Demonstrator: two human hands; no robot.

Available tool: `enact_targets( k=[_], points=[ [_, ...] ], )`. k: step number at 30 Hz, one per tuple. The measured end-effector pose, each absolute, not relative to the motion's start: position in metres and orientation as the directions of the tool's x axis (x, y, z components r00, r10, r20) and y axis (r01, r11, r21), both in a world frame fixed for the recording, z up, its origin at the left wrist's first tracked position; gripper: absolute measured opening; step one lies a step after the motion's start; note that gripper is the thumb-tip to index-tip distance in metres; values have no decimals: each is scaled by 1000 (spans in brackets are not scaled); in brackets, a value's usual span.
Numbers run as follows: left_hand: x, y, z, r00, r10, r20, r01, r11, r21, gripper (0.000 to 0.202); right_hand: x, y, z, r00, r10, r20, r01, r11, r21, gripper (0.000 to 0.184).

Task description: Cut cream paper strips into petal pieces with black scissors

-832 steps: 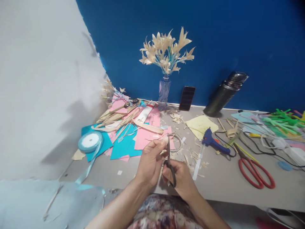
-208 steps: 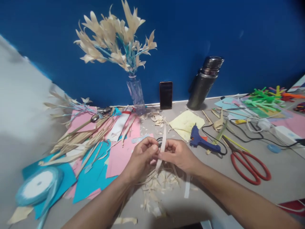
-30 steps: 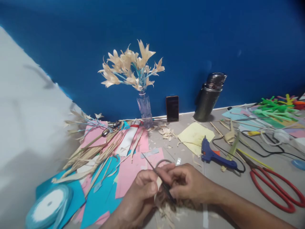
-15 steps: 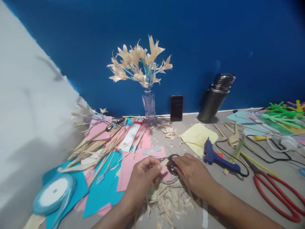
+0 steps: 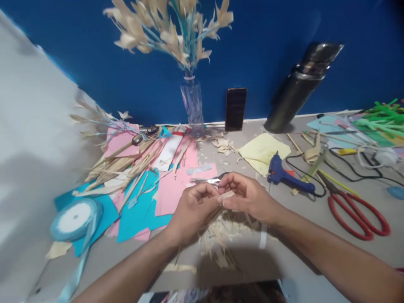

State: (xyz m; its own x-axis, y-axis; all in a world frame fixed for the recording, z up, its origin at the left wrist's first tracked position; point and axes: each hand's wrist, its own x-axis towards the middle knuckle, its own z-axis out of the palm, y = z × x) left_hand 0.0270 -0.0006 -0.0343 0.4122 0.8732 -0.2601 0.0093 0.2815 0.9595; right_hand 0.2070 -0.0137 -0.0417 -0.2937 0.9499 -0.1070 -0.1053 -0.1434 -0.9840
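Observation:
My left hand [image 5: 196,209] pinches a small pale strip of dried husk [image 5: 226,195] between thumb and fingers. At the strip's other end, my right hand [image 5: 252,197] is closed on it with thumb and fingertips. Just behind my fingers, small black-handled scissors [image 5: 213,181] lie on the table, their handles partly hidden by my right hand. Curled husk scraps [image 5: 221,240] are heaped below both hands. Pink paper [image 5: 168,193] lies beyond my left hand.
A clear bottle [image 5: 193,105] holds husk flowers [image 5: 172,38]. A phone [image 5: 236,109] and a dark flask [image 5: 296,90] stand by the wall. At right lie a blue glue gun [image 5: 288,176] and red-handled scissors [image 5: 356,210]; at left, a ribbon roll [image 5: 75,219] and husk strips [image 5: 126,166].
My right hand has let go of the black-handled scissors, which now lie on the table, and has taken hold of the husk strip. The view has tilted downward and closer.

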Motion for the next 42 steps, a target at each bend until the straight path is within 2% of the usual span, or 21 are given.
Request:
enact_targets(
  k=[3,6,10,13,16,18,21,24,27,29,32,35,37,39,42],
  points=[
    [27,-1,-30,399,904,-155,124,115,986,22,207,-13,-38,-272,952,-143,-108,-177,-978,33],
    [25,-1,-27,423,895,-140,171,72,983,21,209,-14,-35,-271,945,-181,-120,-220,-968,29],
    [23,-2,-26,521,826,-215,109,186,976,23,209,-18,-37,-309,918,-249,-142,-303,-942,25],
    [21,-3,-25,624,739,-253,-3,326,945,26,208,-21,-40,-425,864,-271,-294,-415,-861,26],
    [18,-3,-26,658,703,-269,-83,423,902,29,209,-20,-39,-539,819,-198,-472,-488,-734,28],
    [17,-3,-27,660,697,-281,-112,461,880,31,213,-17,-38,-529,839,-128,-570,-463,-678,27],
    [18,-1,-29,638,709,-300,-103,465,879,34,217,-14,-37,-462,882,-99,-550,-372,-748,28],
    [22,-1,-28,570,758,-317,-34,408,913,30,214,-16,-36,-384,912,-145,-366,-295,-883,35],
    [24,-2,-24,510,805,-303,52,323,945,26,208,-21,-35,-307,929,-206,-233,-283,-930,29],
    [23,-3,-22,524,801,-290,74,297,952,24,205,-23,-36,-313,921,-233,-246,-316,-916,28],
    [20,-3,-22,614,743,-264,5,332,943,25,206,-23,-38,-426,877,-224,-367,-394,-843,29],
    [17,-3,-27,680,698,-225,-114,404,908,28,209,-20,-40,-560,820,-120,-522,-462,-717,28],
    [17,-2,-32,675,704,-219,-179,445,878,28,211,-19,-40,-552,832,-66,-584,-441,-681,29],
    [18,-1,-36,648,723,-240,-188,457,869,27,212,-18,-39,-487,871,-64,-578,-377,-724,34],
    [20,0,-36,595,758,-268,-128,418,899,25,210,-20,-38,-380,916,-130,-418,-295,-859,36]
  ],
)
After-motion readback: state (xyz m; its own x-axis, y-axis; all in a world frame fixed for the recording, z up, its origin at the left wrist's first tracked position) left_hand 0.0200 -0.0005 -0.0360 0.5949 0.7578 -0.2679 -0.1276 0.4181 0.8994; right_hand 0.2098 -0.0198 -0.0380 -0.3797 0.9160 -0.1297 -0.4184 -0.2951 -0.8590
